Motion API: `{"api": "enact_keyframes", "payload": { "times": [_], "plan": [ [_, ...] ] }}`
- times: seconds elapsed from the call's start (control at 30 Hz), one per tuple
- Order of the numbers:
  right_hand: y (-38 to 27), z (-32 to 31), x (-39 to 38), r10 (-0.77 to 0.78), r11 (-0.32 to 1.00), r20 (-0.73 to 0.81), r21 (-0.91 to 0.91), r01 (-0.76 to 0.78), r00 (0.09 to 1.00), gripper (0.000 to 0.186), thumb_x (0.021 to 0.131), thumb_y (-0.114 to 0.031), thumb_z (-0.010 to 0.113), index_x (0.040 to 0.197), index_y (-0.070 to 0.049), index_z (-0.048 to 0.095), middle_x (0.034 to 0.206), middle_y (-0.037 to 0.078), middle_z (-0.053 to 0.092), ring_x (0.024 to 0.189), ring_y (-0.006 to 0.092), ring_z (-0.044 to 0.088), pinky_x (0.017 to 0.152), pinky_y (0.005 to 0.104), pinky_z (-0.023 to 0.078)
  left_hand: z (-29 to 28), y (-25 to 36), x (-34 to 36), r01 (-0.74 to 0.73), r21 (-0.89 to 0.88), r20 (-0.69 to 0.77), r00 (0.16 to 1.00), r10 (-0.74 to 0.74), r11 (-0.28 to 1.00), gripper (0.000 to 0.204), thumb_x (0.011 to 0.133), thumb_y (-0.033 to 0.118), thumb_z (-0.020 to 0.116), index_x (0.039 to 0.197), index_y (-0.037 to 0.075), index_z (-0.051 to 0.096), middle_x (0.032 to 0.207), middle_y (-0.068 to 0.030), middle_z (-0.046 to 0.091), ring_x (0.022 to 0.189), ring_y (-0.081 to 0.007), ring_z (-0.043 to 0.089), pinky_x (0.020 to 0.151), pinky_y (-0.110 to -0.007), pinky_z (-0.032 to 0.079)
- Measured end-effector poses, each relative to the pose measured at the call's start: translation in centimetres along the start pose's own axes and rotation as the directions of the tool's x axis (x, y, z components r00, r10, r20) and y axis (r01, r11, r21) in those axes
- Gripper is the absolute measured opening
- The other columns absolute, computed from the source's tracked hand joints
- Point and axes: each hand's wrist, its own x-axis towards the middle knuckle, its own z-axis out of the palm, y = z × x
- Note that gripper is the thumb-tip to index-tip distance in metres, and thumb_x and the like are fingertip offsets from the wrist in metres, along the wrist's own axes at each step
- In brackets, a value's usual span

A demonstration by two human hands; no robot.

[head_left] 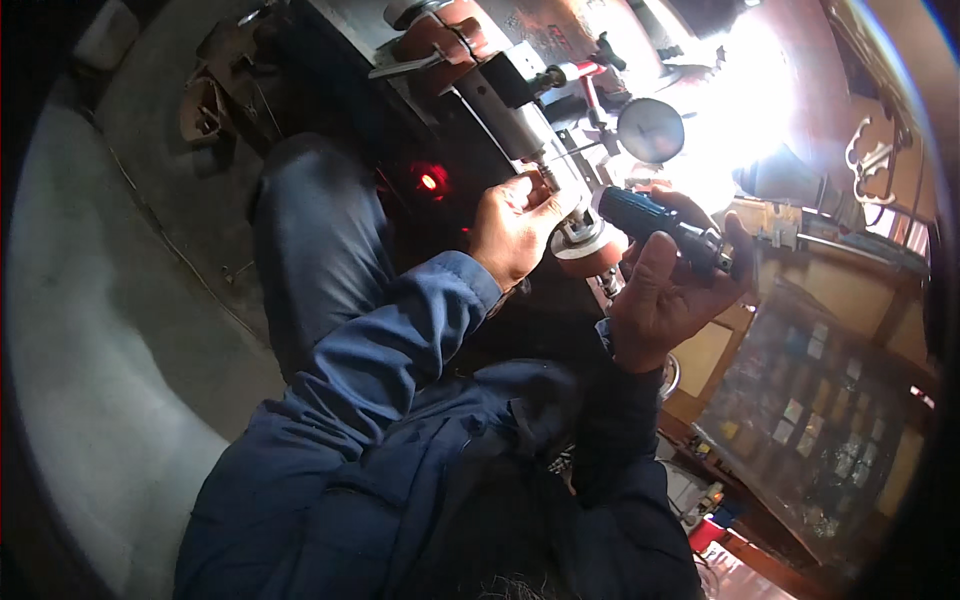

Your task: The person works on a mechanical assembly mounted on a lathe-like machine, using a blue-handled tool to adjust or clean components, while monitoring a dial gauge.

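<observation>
Two hands (508, 232) (682, 292), one tool (645, 216), one gauge (651, 131)

Forearms (402, 325) extended toward the far side.
Left hand (512, 232) pinched, thumb against fingers; right hand (672, 297), to its right, palm up, fingers curled.

- Tool (645, 214): a dark, ribbed cylinder, held aslant just below the gauge (650, 131).
- Rod (547, 174): slim, metallic, slanting, pinched below and left of the gauge.
</observation>
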Motion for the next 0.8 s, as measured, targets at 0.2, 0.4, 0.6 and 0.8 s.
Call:
{"api": "enact_keyframes", "payload": {
  "times": [0.2,0.4,0.6,0.8],
  "plan": [
    [1.4,1.4,0.3,-0.008,0.989,0.153,-0.146,0.031,0.988,0.046,0.097,-0.014,0.055,0.132,-0.004,0.026,0.109,0.025,0.062,0.096,0.0231,0.063,0.078,0.0313,0.055,-1.9,-0.4,0.8,0.079,-0.071,0.158,0.985,-0.066,0.994,0.019,0.092,0.007,0.064,0.111,0.002,0.064,0.1,-0.0049,0.069,0.09,-0.0106,0.063,0.086,-0.028,0.05],
    [1.4,2.9,0.8,0.032,0.99,0.185,-0.142,-0.005,0.982,0.035,0.094,-0.016,0.057,0.119,0.006,0.044,0.107,0.019,0.061,0.093,0.0203,0.064,0.073,0.029,0.055,-2.0,-0.8,0.9,0.14,-0.192,0.19,0.976,-0.103,0.971,0.017,0.092,0.0,0.061,0.108,0.007,0.061,0.098,-0.0012,0.064,0.092,-0.0101,0.059,0.087,-0.027,0.048],
    [2.1,2.8,0.9,-0.009,0.943,0.302,-0.315,0.109,0.953,0.038,0.098,-0.022,0.054,0.122,0.001,0.036,0.109,0.017,0.058,0.099,0.0213,0.061,0.083,0.0311,0.054,-2.4,-2.5,1.2,0.205,-0.253,0.174,0.971,-0.164,0.946,0.017,0.093,-0.002,0.058,0.108,0.006,0.062,0.101,-0.0035,0.067,0.092,-0.0112,0.061,0.087,-0.027,0.048],
    [0.7,3.2,1.3,-0.214,0.883,0.29,-0.352,0.312,0.933,0.021,0.094,-0.014,0.057,0.108,0.001,0.055,0.106,0.019,0.064,0.09,0.0251,0.064,0.079,0.0338,0.052,-2.4,-2.0,1.1,0.188,-0.297,0.16,0.976,-0.145,0.936,0.025,0.092,-0.004,0.058,0.114,0.006,0.064,0.107,-0.0038,0.068,0.097,-0.0113,0.06,0.091,-0.027,0.048]
  ]
}}
